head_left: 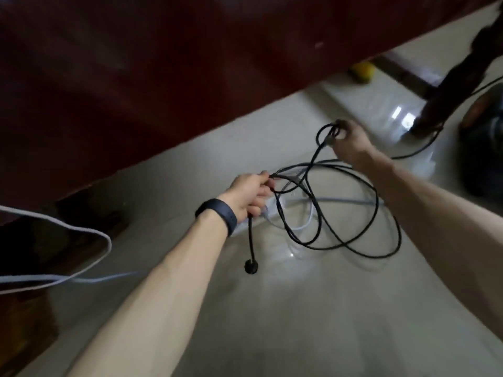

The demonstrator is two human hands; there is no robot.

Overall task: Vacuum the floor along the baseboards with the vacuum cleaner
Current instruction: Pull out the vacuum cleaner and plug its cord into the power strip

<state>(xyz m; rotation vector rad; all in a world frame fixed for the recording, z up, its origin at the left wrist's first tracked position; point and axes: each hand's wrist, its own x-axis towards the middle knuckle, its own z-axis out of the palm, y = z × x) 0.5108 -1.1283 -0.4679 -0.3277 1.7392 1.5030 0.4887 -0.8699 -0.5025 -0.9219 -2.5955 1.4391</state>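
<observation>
A black power cord (375, 202) hangs in loose loops between my two hands over the pale tiled floor. My left hand (251, 194), with a dark band on the wrist, grips the cord near its end, and the round black plug (250, 267) dangles below it. My right hand (351, 140) pinches a small loop of the same cord farther away. From there the cord runs right toward the dark vacuum cleaner body (484, 137) at the right edge, only partly in view.
A dark red wooden piece of furniture (136, 91) fills the upper left. A white cable (81, 232) loops at the left, and a white power strip (269, 210) lies under my left hand. A yellow object (362, 72) lies under the furniture. A dark wooden leg (446, 88) stands at the right.
</observation>
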